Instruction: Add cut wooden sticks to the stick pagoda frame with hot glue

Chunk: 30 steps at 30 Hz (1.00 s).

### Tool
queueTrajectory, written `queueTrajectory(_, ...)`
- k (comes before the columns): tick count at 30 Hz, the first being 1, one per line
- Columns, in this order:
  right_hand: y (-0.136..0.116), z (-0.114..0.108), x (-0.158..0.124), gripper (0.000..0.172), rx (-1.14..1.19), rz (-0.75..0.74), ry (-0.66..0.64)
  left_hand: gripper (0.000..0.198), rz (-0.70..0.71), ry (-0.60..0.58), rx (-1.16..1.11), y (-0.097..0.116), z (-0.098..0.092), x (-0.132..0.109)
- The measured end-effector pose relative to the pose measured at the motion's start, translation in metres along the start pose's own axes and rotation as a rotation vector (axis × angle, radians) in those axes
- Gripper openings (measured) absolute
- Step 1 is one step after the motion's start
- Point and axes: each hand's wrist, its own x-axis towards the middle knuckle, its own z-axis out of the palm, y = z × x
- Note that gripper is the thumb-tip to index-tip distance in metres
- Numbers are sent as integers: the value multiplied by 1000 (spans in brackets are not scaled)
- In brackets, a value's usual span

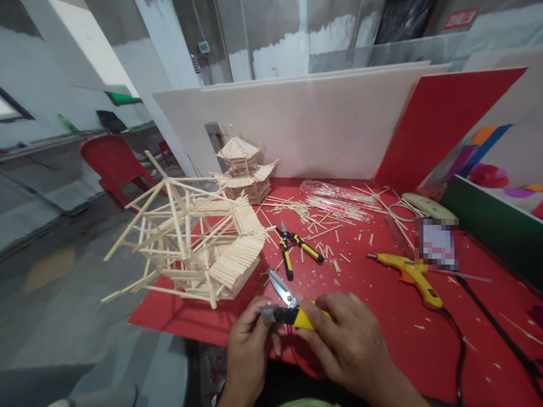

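My right hand (345, 333) is wrapped round a yellow and black utility knife (303, 317), its blade end pointing left. At that end my left hand (250, 339) is closed, thumb and fingers pinched together; what they grip is hidden or too small to name. Just beyond the knife lies a pair of scissors (280, 287), blades pointing away and partly covered by the knife and my right hand. Left of my hands stands an unfinished wooden-stick frame (186, 237) with a slatted roof section (237, 257). Yellow-and-black pruning shears (297, 246) rest farther back with jaws apart.
A finished-looking stick pagoda (241, 169) stands at the back of the red table (352, 362). Loose sticks (297, 209) and a plastic bag of sticks (339, 200) lie beside it. At right are a yellow glue gun (409, 274) and its black cord (460, 339).
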Motion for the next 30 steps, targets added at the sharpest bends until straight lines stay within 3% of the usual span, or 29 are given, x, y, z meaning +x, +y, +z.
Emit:
queueTrajectory(9, 4, 4, -5, 42, 3, 20, -10, 26, 27, -11, 130, -1, -3, -3)
queueTrajectory(16, 4, 6, -6, 37, -4, 36, 36, 31, 117, -15, 293, 6, -2, -6)
queueTrajectory(21, 11, 8, -12, 38, -2, 13, 68, 22, 123, 19, 246, 11, 1, -12)
queueTrajectory(23, 31, 1, -15, 35, -40, 129, 134, 23, 118, 17, 232, 14, 1, -19)
queueTrajectory(25, 60, -13, -17, 32, -129, 398, 308, 28, 87, 30, 215, 16, -1, -26)
queueTrajectory(27, 85, -27, -18, 39, -178, 563, 422, 27, 0, 82, 158, 17, -1, -29)
queueTrajectory(28, 92, -31, -18, 40, -129, 631, 395, 26, -64, 120, 129, 16, -1, -29)
queueTrajectory(30, 94, -29, -22, 40, -23, 615, 223, 31, -144, 165, 70, 13, 2, -25)
